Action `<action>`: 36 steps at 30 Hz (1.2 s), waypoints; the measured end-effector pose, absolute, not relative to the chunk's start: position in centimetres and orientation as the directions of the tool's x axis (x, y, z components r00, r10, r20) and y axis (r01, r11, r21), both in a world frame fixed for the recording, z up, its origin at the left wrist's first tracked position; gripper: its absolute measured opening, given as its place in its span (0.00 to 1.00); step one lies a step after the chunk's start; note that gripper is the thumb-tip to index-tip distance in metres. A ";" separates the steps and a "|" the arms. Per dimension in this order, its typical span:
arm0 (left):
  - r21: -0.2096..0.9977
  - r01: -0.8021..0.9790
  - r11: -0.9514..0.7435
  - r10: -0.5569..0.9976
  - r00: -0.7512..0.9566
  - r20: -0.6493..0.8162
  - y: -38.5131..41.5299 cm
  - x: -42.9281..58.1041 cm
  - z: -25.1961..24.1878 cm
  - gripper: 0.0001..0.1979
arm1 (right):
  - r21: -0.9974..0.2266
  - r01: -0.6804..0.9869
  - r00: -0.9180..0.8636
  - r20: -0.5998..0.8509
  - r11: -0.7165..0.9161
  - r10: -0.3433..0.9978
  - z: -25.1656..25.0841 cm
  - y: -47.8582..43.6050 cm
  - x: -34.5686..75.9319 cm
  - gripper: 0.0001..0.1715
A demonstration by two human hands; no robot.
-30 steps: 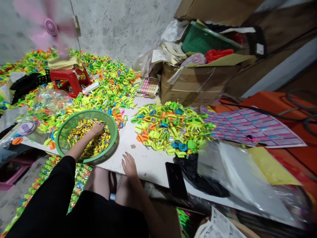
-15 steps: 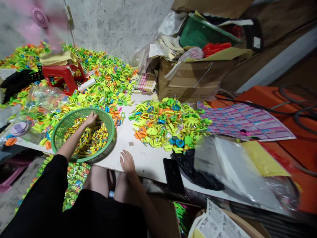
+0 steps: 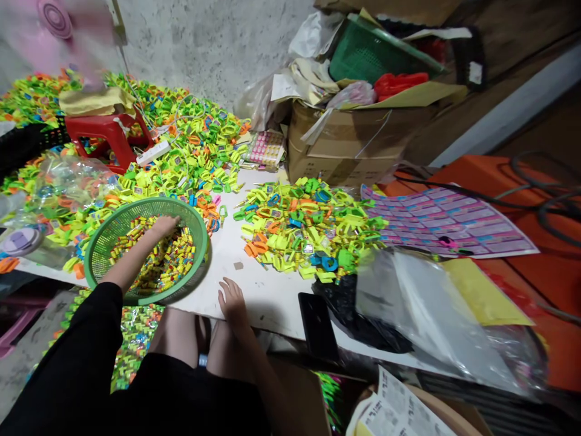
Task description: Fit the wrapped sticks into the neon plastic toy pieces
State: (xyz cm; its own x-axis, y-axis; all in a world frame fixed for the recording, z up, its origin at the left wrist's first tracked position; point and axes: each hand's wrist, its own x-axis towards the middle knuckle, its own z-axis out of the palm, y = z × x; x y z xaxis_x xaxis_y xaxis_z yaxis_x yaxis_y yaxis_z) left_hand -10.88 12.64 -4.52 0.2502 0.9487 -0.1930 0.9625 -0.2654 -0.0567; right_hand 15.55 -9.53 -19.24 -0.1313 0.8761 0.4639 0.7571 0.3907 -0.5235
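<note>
My left hand (image 3: 166,226) reaches into a green plastic basket (image 3: 205,242) and touches the small yellow pieces with red ends (image 3: 175,263) heaped in it. Its fingertips are hidden against the pieces, so whether they hold one does not show. At the front edge of the white table (image 3: 265,297) rests my right hand (image 3: 232,300), fingers spread and holding nothing. Beyond it lies a pile of yellow, green, orange and blue plastic toy watches (image 3: 299,230).
A larger heap of the same watches (image 3: 195,139) covers the back left, around a red stool (image 3: 109,136) under a pink fan (image 3: 54,18). A black phone (image 3: 318,327), plastic bags (image 3: 422,297), a sticker sheet (image 3: 445,221) and a cardboard box (image 3: 354,139) are at right.
My left hand has flattened out and sunk slightly lower over the pieces in the basket. My right hand has stayed at the table edge. The view has shifted slightly.
</note>
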 end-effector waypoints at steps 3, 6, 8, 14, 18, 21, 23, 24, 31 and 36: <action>-0.112 0.939 -0.324 0.938 0.304 -0.168 13.0 -10.1 -4.7 0.13 | -0.518 0.761 -0.145 0.452 0.391 0.880 -19.1 -9.5 15.7 0.16; -0.144 0.921 -0.361 0.929 0.343 -0.139 13.4 -9.6 -4.8 0.14 | -0.517 0.760 -0.154 0.444 0.393 0.883 -19.1 -9.4 15.7 0.17; -0.154 0.914 -0.376 0.924 0.358 -0.132 13.5 -9.7 -5.0 0.14 | -0.522 0.758 -0.149 0.446 0.391 0.883 -19.1 -9.4 15.7 0.17; -0.163 0.890 -0.425 0.904 0.411 -0.116 12.2 -10.6 -5.3 0.17 | -0.526 0.754 -0.146 0.449 0.393 0.882 -19.0 -9.5 15.7 0.17; -0.129 0.912 -0.389 0.921 0.386 -0.050 12.3 -11.2 -3.9 0.23 | -0.522 0.759 -0.144 0.448 0.389 0.882 -19.1 -9.5 15.7 0.16; -0.030 0.952 -0.305 0.949 0.300 -0.099 13.0 -11.8 -2.7 0.23 | -0.524 0.756 -0.148 0.447 0.392 0.882 -19.2 -9.4 15.7 0.16; 0.004 0.954 -0.298 0.936 0.293 -0.193 13.3 -12.1 -2.4 0.21 | -0.523 0.754 -0.150 0.449 0.396 0.881 -19.3 -9.4 15.7 0.16; 0.008 0.952 -0.306 0.923 0.299 -0.242 13.3 -12.2 -2.5 0.20 | -0.523 0.753 -0.151 0.452 0.398 0.879 -19.4 -9.4 15.7 0.16; -0.041 0.963 -0.265 0.870 0.221 -0.440 13.1 -9.7 -4.6 0.12 | -0.505 0.757 -0.155 0.478 0.415 0.865 -19.7 -9.4 15.7 0.16; -0.107 0.956 -0.272 0.879 0.201 -0.432 13.8 -7.7 -4.1 0.17 | -0.488 0.757 -0.154 0.514 0.435 0.844 -20.0 -9.3 15.8 0.16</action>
State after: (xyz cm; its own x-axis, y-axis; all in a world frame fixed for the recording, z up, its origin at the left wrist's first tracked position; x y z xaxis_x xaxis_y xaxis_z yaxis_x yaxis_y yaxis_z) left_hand -7.66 13.79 -4.05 0.2015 0.8792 -0.4318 0.9563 -0.2719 -0.1074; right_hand 15.76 -9.31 -19.96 -0.1538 0.8438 0.5142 0.7565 0.4353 -0.4880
